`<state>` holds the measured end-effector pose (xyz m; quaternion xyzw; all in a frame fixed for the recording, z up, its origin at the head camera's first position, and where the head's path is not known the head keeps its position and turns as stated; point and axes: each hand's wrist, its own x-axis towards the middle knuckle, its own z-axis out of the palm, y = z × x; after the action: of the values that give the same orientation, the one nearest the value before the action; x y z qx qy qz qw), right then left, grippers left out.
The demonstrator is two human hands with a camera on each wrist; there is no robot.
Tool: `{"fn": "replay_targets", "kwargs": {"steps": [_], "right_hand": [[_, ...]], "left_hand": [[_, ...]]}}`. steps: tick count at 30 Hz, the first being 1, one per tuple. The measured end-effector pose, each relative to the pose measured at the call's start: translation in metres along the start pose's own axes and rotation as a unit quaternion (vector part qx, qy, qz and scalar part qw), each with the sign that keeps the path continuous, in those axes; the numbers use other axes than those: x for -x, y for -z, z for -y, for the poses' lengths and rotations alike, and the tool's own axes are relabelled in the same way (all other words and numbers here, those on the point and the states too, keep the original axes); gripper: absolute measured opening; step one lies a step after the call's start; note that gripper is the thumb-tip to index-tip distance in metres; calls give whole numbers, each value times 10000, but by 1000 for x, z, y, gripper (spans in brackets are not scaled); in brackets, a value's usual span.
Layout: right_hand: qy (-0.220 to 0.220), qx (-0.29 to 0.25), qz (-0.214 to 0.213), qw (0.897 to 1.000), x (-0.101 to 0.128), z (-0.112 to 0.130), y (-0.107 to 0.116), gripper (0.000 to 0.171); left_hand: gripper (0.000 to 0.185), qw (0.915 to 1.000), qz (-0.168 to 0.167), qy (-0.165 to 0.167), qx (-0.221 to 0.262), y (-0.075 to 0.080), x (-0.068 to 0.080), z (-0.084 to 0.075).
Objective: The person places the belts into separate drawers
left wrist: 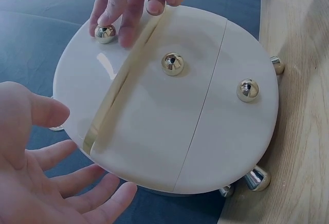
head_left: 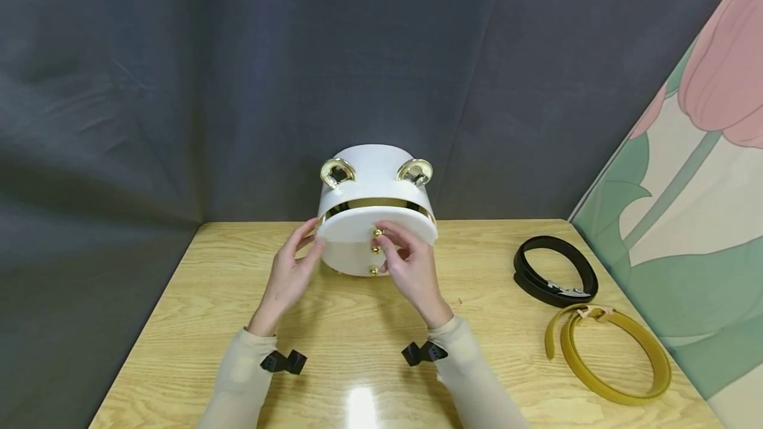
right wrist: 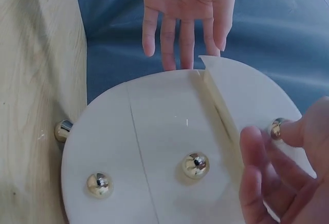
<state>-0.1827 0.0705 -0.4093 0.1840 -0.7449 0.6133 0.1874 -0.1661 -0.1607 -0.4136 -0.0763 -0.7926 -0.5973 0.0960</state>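
Note:
A white rounded jewelry box (head_left: 373, 174) with three front drawers, gold ball knobs and two gold rings on top stands near the back of the table. Its top drawer (right wrist: 247, 88) juts out from the front, with a dark gap behind its upper edge. My right hand (head_left: 412, 263) pinches the top drawer's knob (left wrist: 105, 34) between thumb and finger. At the box's left side is my left hand (head_left: 292, 277), its fingers spread along the edge. The middle knob (left wrist: 172, 63) and bottom knob (left wrist: 248, 90) are untouched.
To the right on the wooden table (head_left: 226, 296) lie a coiled black belt (head_left: 524, 277) and a coiled mustard-yellow belt (head_left: 646, 343). Dark grey cloth (head_left: 357, 51) hangs behind the table. A panel with a flower print (head_left: 685, 217) stands along the right side.

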Motion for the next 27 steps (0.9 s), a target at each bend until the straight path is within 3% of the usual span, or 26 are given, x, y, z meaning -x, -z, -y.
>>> {"fn": "replay_targets", "kwargs": {"steps": [5,14,27], "right_hand": [[191,374,-445,9981,0,1,-3,22],[361,1020,-857,9904,-3,1,-7,20],[489,1271,-1056,9850,-10,-3,-14,20]], "left_hand": [[53,10000,12,-32,-4,-1,0,0],[53,9999,-3,-111,24,-1,0,0],[57,9998,169,113,64,1,1,-4]]}}
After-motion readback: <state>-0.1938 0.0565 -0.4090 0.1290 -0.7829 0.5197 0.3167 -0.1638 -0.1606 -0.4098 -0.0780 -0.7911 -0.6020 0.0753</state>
